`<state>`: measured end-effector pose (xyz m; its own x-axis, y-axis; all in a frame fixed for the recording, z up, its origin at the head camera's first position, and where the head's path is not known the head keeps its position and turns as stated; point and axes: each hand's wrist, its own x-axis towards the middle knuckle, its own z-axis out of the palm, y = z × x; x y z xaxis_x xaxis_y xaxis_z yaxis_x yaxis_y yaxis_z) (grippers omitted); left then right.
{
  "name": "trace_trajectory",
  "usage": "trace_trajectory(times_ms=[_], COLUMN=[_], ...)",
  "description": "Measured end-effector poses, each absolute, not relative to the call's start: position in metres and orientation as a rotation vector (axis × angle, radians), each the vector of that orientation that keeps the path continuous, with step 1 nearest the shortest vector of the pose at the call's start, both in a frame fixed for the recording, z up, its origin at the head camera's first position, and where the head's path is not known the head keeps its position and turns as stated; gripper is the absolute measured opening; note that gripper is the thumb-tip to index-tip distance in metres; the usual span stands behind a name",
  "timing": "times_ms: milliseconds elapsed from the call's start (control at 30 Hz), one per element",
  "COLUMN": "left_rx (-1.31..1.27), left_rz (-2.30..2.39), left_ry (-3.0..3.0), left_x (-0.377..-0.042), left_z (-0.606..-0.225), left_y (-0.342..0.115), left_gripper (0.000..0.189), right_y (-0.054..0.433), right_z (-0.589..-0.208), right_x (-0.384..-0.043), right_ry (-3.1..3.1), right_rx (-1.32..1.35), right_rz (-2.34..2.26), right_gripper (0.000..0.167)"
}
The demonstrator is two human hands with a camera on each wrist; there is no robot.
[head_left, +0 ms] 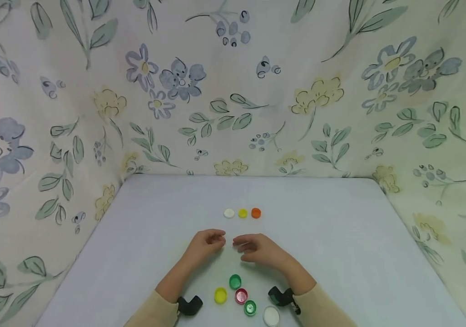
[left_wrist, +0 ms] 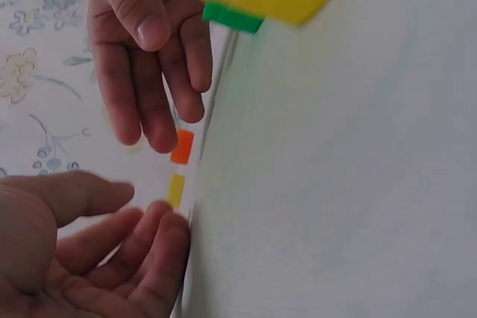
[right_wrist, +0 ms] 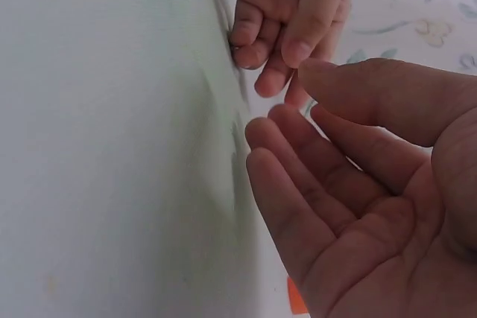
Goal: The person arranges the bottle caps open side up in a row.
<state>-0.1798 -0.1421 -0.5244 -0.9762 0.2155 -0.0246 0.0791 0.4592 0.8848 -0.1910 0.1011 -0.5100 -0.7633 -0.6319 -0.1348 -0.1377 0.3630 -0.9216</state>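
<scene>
My left hand [head_left: 205, 245] and right hand [head_left: 262, 250] face each other over the middle of the table, a small gap between their fingertips. Both have loosely bent fingers and hold nothing. Beyond them a white cap [head_left: 229, 213], a yellow cap [head_left: 243, 213] and an orange cap [head_left: 256, 213] lie in a row. Nearer the body, between the forearms, are a green cap [head_left: 235, 281], another yellow cap [head_left: 220, 295], a red cap [head_left: 241, 296], a second green cap [head_left: 250, 308] and a larger white cap [head_left: 271, 316]. In the right wrist view an orange cap [right_wrist: 297, 296] shows beside the right palm.
The white table [head_left: 339, 227] spreads out to both sides of the arms. Flower-patterned cloth [head_left: 233, 91] hangs behind it and along both sides. Each wrist carries a black camera, one on the left [head_left: 190, 306] and one on the right [head_left: 280, 296].
</scene>
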Motion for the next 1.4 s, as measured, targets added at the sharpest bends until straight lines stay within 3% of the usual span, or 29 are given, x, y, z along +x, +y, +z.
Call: trace_trajectory(times_ms=[400,733,1400], left_rx=[0.594,0.661,0.622], left_rz=[1.329,1.151,1.314], left_ry=[2.219,2.239,2.286], left_x=[-0.166,-0.157,-0.166], left_z=[-0.509,-0.503,-0.512], left_y=[-0.139,-0.136,-0.147], left_gripper=[0.020,0.028,0.021], right_y=[0.101,0.093,0.093], right_z=[-0.502,-0.502,-0.510], right_x=[-0.175,-0.163,-0.168], right_ry=[2.127,2.223,2.267], right_rx=[-0.721,-0.740,-0.660], right_rz=[-1.192,-1.094,-1.307], right_gripper=[0.029,0.027,0.017])
